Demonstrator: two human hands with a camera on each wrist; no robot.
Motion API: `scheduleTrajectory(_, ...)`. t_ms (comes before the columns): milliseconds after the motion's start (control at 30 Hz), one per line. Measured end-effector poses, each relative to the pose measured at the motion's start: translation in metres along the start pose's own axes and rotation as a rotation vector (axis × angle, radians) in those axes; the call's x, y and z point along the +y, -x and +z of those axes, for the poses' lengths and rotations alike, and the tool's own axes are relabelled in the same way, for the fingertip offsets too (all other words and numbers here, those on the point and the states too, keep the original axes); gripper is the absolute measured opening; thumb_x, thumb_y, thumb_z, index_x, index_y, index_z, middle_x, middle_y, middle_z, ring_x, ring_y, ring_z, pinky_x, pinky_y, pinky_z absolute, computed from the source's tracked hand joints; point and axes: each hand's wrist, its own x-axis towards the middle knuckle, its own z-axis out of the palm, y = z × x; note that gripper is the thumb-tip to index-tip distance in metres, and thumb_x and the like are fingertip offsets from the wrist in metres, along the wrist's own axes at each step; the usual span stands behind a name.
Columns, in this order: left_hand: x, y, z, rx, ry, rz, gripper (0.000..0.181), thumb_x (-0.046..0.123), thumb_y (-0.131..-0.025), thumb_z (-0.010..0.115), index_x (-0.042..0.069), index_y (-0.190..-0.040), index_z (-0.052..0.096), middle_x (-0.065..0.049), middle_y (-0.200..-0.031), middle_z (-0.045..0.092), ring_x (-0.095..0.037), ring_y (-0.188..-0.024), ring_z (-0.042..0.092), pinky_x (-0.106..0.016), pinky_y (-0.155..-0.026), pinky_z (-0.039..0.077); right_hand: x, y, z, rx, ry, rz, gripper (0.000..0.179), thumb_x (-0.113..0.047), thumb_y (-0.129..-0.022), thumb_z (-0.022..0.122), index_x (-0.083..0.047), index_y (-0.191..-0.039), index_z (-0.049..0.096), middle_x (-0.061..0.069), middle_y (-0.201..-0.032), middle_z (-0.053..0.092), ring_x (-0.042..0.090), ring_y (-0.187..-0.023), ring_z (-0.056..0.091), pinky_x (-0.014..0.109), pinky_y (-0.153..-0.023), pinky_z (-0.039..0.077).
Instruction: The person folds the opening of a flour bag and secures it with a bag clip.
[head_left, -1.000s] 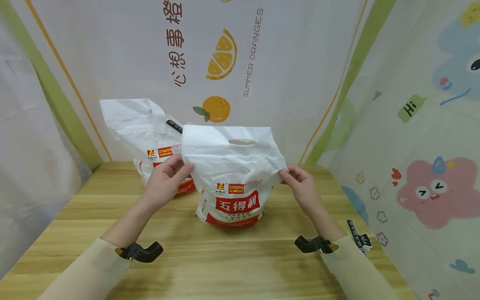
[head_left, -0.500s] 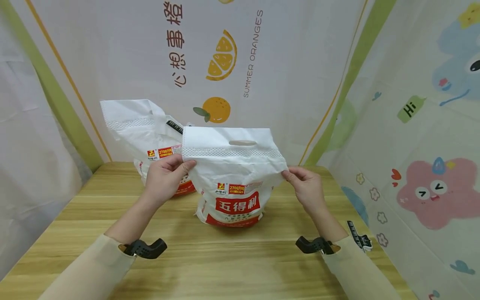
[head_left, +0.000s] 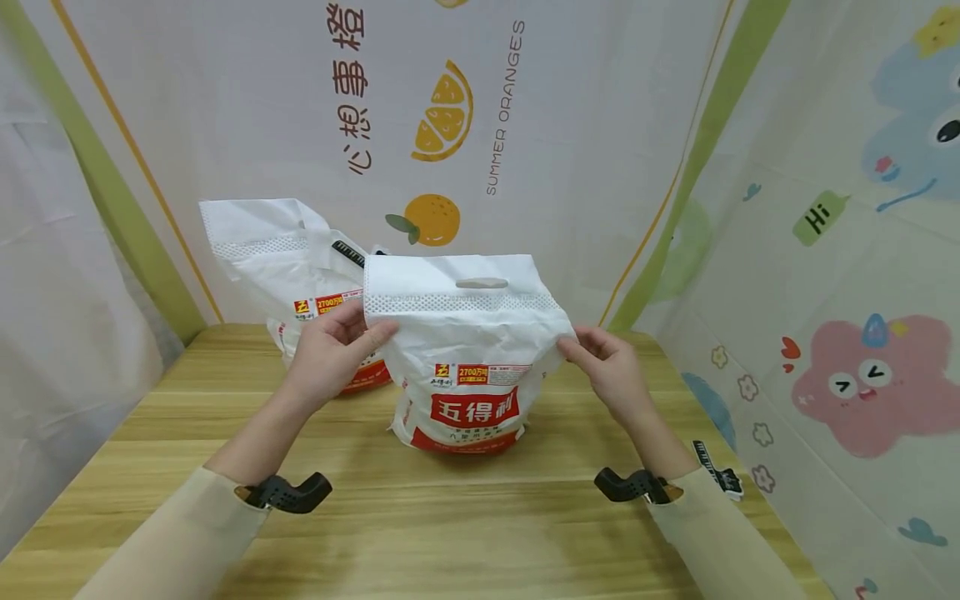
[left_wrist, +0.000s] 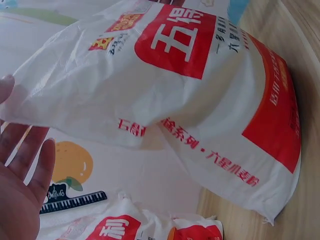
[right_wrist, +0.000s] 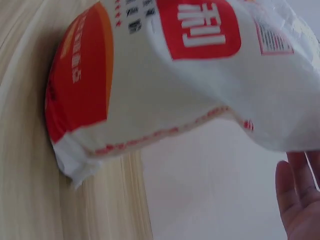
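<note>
A white flour bag (head_left: 474,367) with red print stands upright mid-table, its flat top with a slot handle raised. My left hand (head_left: 330,348) pinches the bag's upper left edge between thumb and fingers. At the opposite upper edge, my right hand (head_left: 606,363) pinches the white material the same way. In the left wrist view the bag (left_wrist: 195,90) fills most of the picture, with the left hand (left_wrist: 22,175) at its edge. The right wrist view has the bag's other side (right_wrist: 160,90) and part of the right hand (right_wrist: 300,192).
A second, similar flour bag (head_left: 262,258) stands behind to the left, partly hidden, with a black-and-white keyboard-patterned clip (head_left: 349,253) at its top. Another such clip (head_left: 718,472) lies near the right edge of the wooden table (head_left: 465,533). Printed curtains hang behind and to the right.
The bag's top has shifted slightly left and its upper front is drawn flatter. Both hands keep their grip, with only small movements.
</note>
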Motion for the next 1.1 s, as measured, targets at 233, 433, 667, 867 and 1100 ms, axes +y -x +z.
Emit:
scheduleTrajectory(233, 0.002, -0.004, 0.004, 0.044, 0.006, -0.020, 0.034, 0.021, -0.106, 0.076, -0.001, -0.131, 0.077, 0.015, -0.107, 0.080, -0.004, -0.093, 0.076, -0.019, -0.083, 0.064, -0.003, -0.004, 0.006, 0.065, -0.018, -0.023, 0.029, -0.018, -0.102, 0.081, 0.007, -0.115, 0.078, -0.016, -0.091, 0.077, 0.007, -0.092, 0.070, 0.022, -0.085, 0.059)
scheduleTrajectory(433, 0.006, -0.006, 0.001, 0.022, 0.024, -0.020, 0.031, 0.018, -0.106, 0.076, -0.004, -0.127, 0.077, 0.015, -0.104, 0.080, -0.005, -0.093, 0.074, -0.018, -0.085, 0.062, -0.005, -0.005, 0.003, 0.052, -0.029, 0.009, 0.031, -0.019, -0.102, 0.080, 0.009, -0.117, 0.077, -0.017, -0.091, 0.078, 0.006, -0.093, 0.071, 0.023, -0.088, 0.060)
scheduleTrajectory(667, 0.021, -0.015, -0.001, -0.032, 0.118, -0.028, 0.043, 0.011, -0.105, 0.074, -0.006, -0.144, 0.064, 0.012, -0.116, 0.080, -0.008, -0.100, 0.076, -0.020, -0.091, 0.063, -0.010, -0.007, 0.003, -0.041, -0.152, 0.027, 0.037, -0.024, -0.106, 0.076, -0.002, -0.135, 0.072, -0.009, -0.113, 0.078, 0.009, -0.104, 0.073, 0.021, -0.096, 0.059)
scheduleTrajectory(867, 0.025, -0.015, -0.001, -0.026, 0.122, -0.024, 0.043, 0.009, -0.104, 0.076, -0.005, -0.142, 0.066, 0.012, -0.115, 0.081, -0.007, -0.100, 0.078, -0.020, -0.090, 0.063, -0.021, -0.016, 0.010, -0.046, -0.216, 0.001, 0.029, -0.021, -0.105, 0.077, -0.009, -0.131, 0.075, -0.006, -0.111, 0.078, 0.011, -0.101, 0.073, 0.023, -0.091, 0.061)
scheduleTrajectory(1100, 0.023, -0.016, -0.003, 0.042, 0.131, 0.013, 0.031, 0.005, -0.099, 0.081, -0.002, -0.128, 0.079, 0.015, -0.111, 0.083, -0.005, -0.100, 0.080, -0.021, -0.089, 0.064, -0.031, -0.021, 0.013, 0.056, -0.177, -0.044, 0.014, -0.017, -0.101, 0.081, -0.008, -0.111, 0.081, -0.010, -0.098, 0.078, 0.010, -0.090, 0.073, 0.023, -0.080, 0.062)
